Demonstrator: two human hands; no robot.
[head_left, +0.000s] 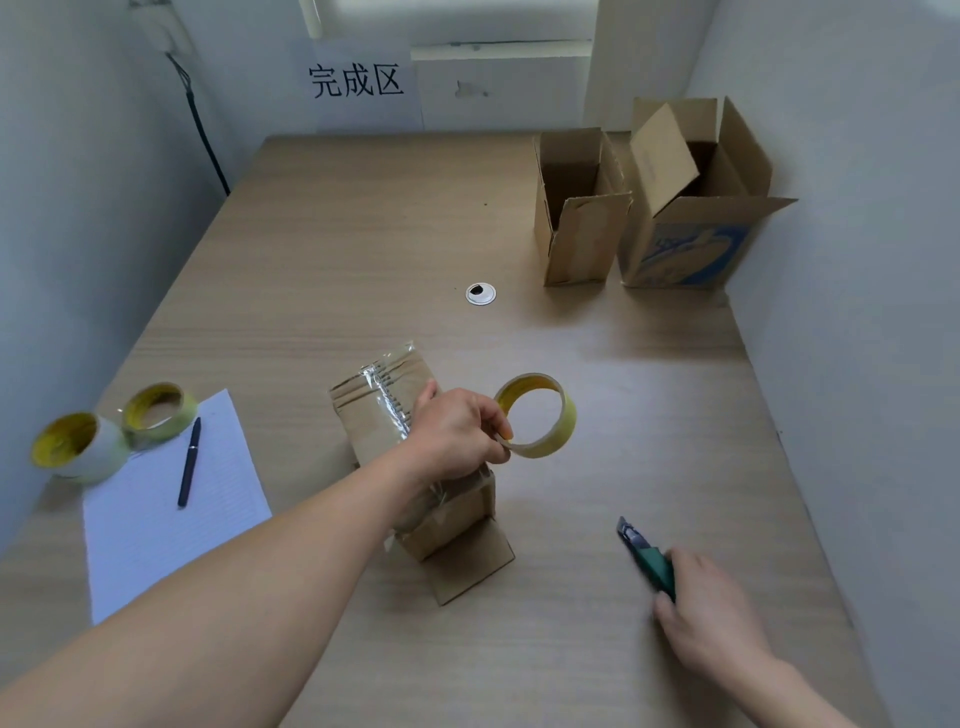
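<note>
**Desk:** What is shown at the middle of the tabletop (623, 364)?

**Photographer:** A small cardboard box (374, 421), laid on its side with clear tape run along it, is seen beneath the left hand (457, 436). A roll of yellowish tape (566, 415) is pinched by its near rim between thumb and fingers and held upright just right of the box.

**Desk:** And the right hand (706, 608)?

**Photographer:** A green utility knife (649, 558) is gripped by its handle, with the fingers curled round it and the blade end pointed away. It is held at the near right, well apart from the box.

**Desk:** What else is pictured?

**Photographer:** A spare roll (104, 457) and a second spare roll (187, 415) are set at the left edge, beside a sheet of paper (156, 545) on which a pen (189, 462) is laid. A plain open carton (576, 249) and a printed open carton (685, 254) are stood side by side at the far right.
</note>
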